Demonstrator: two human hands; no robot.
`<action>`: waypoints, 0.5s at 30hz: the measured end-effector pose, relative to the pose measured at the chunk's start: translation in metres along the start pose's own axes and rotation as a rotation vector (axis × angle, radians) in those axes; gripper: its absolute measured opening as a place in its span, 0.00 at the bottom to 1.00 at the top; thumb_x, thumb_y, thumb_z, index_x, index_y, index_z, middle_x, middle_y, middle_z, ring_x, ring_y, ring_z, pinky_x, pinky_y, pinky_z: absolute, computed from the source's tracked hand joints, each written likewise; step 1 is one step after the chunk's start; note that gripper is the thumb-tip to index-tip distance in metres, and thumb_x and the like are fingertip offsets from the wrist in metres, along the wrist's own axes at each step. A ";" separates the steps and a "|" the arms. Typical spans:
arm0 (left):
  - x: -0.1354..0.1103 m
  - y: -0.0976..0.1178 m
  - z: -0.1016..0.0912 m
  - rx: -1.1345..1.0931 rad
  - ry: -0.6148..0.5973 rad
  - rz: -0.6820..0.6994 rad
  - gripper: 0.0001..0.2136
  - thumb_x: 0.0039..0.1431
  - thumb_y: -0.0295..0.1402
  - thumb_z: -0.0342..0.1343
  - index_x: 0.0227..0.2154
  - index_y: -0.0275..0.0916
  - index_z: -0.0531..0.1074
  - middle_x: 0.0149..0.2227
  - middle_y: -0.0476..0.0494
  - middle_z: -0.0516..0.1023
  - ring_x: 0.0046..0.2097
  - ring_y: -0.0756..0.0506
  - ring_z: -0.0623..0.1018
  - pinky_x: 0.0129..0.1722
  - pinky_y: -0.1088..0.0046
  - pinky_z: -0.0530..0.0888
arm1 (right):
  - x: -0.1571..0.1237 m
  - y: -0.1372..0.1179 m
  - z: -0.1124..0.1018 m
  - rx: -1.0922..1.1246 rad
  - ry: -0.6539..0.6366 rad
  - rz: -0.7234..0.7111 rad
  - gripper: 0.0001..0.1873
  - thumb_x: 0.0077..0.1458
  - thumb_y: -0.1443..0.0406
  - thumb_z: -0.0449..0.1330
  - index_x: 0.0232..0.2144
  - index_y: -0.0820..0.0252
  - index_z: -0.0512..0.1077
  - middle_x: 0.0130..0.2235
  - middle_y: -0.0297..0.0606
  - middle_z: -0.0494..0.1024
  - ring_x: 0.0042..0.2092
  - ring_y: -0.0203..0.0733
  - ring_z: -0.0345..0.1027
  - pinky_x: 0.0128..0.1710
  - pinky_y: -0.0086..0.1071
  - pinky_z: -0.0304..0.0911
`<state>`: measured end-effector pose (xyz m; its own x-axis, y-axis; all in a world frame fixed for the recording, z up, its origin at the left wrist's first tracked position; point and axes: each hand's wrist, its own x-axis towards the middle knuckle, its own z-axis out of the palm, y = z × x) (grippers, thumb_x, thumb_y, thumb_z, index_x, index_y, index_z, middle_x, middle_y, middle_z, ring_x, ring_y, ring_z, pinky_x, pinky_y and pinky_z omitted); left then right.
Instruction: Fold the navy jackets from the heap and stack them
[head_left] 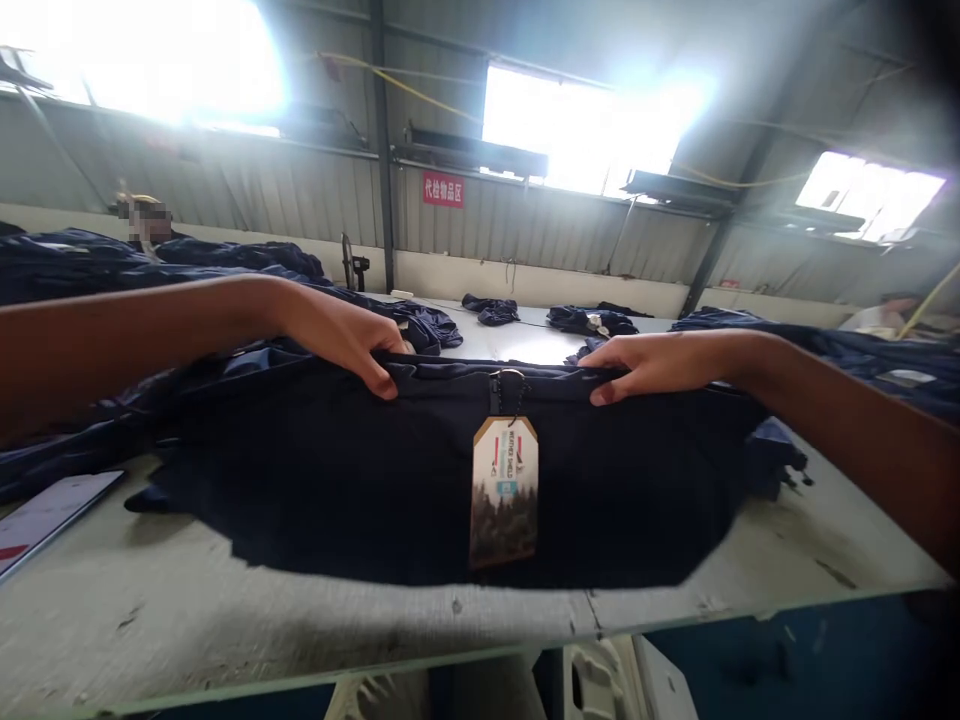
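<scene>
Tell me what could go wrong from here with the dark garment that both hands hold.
1. The hang tag dangles from the zipper pull between the left hand and the right hand; it might crease or tear if the navy garment folds over it.
2. The garment's hem lies near the table front edge and could slide off.

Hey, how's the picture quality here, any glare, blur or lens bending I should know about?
Head view: the windows glare pure white and haze the wall; the dark navy garment gripped by the left hand and right hand loses fold detail; the hang tag has blurred small print; the table edge looks bowed by wide-angle distortion; the right corners darken.
</scene>
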<state>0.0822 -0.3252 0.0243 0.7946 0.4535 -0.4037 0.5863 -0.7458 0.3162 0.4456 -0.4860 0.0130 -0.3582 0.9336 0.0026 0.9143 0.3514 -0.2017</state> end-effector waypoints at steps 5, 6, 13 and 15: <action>0.024 -0.023 0.017 -0.292 -0.201 -0.024 0.16 0.54 0.44 0.66 0.36 0.34 0.81 0.33 0.47 0.84 0.37 0.45 0.81 0.41 0.70 0.79 | 0.023 0.018 0.020 0.245 -0.388 -0.039 0.21 0.62 0.49 0.62 0.47 0.56 0.81 0.46 0.35 0.84 0.46 0.48 0.77 0.45 0.36 0.71; 0.037 -0.034 0.026 -0.327 -0.222 -0.010 0.15 0.55 0.42 0.64 0.36 0.34 0.81 0.33 0.47 0.84 0.36 0.46 0.81 0.41 0.71 0.79 | 0.032 0.027 0.032 0.260 -0.413 -0.047 0.21 0.62 0.50 0.62 0.47 0.56 0.81 0.46 0.36 0.84 0.46 0.48 0.77 0.45 0.35 0.71; 0.173 -0.127 0.084 -0.313 -0.175 0.004 0.10 0.56 0.39 0.61 0.35 0.39 0.83 0.36 0.44 0.86 0.38 0.43 0.82 0.40 0.68 0.79 | 0.121 0.132 0.140 0.202 -0.379 0.001 0.17 0.57 0.58 0.62 0.46 0.56 0.82 0.46 0.37 0.85 0.46 0.46 0.78 0.46 0.33 0.72; 0.209 -0.148 0.087 -0.279 -0.141 -0.017 0.13 0.53 0.41 0.65 0.38 0.41 0.84 0.39 0.43 0.86 0.41 0.41 0.82 0.43 0.67 0.79 | 0.148 0.164 0.160 0.177 -0.336 0.049 0.19 0.54 0.59 0.65 0.47 0.55 0.83 0.48 0.37 0.85 0.48 0.46 0.78 0.48 0.33 0.72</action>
<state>0.1479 -0.1621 -0.1816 0.7662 0.3780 -0.5196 0.6353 -0.5671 0.5243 0.5120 -0.3013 -0.1767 -0.3836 0.8639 -0.3264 0.8955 0.2616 -0.3600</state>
